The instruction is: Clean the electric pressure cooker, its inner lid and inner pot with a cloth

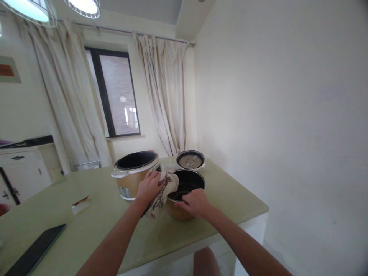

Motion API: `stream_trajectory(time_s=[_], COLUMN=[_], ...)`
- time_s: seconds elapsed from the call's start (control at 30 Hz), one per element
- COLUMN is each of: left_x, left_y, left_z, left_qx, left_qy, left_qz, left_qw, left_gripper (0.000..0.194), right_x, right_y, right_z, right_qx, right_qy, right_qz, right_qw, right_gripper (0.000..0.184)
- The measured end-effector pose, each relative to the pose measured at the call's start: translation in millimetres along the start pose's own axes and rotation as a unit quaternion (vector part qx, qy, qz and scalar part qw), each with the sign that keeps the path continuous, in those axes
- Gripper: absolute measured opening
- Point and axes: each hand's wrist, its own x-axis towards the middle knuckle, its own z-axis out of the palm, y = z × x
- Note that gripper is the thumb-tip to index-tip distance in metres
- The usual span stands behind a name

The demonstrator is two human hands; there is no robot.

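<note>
A patterned white cloth (170, 183) is bunched in my left hand (148, 188), whose fingers are closed round it. The cloth touches the left rim of a dark-lined cooking pot (188, 180), and one end hangs down outside it. My right hand (197, 203) grips the pot's near rim, thumb outside and fingers over the edge. To the left stands a tan and white rice cooker body (129, 183), open at the top. Behind the pot lies a round lid (190, 160) with a dark edge.
A pale green table (100, 234) bears all of this. Toward its left are a small whitish box (81, 206) and a dark flat tablet-like thing (36, 249). A bare wall (281, 115) rises on the right, and curtains (165, 88) hang at the back.
</note>
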Motion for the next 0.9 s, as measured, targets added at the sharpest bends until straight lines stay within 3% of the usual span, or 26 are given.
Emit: stream_trajectory(time_s=[0.2,0.37,0.5,0.6,0.77,0.83,0.9], left_x=[-65,-105,-114,-121,-136,-138,-134], left_y=[-47,-53,-46,-42,-37,-36,-32], left_z=[45.3,77.8,74.2,69.6,72.3,72.0,69.0], left_qx=[-0.035,-0.102,-0.108,-0.105,-0.099,-0.116,-0.149], left_qy=[0.024,0.022,-0.035,-0.073,-0.038,-0.023,-0.02], left_qz=[-0.015,-0.076,-0.073,-0.044,-0.044,-0.056,-0.078], left_qw=[0.999,0.992,0.991,0.991,0.993,0.991,0.986], left_gripper=[0.029,0.04,0.054,0.052,0.05,0.05,0.047], right_x=[-31,-43,-42,-39,-36,-35,-31], right_y=[27,51,69,86,119,123,113], right_z=[-3,-6,-9,-7,-6,-4,2], right_qx=[-0.043,-0.074,-0.099,-0.108,-0.113,-0.111,-0.08], right_qy=[0.005,0.0,-0.004,0.001,0.018,0.061,0.142], right_qz=[0.034,0.082,0.116,0.131,0.171,0.181,0.183], right_qw=[0.998,0.994,0.988,0.985,0.979,0.975,0.97], right_gripper=[0.065,0.065,0.068,0.066,0.058,0.051,0.043])
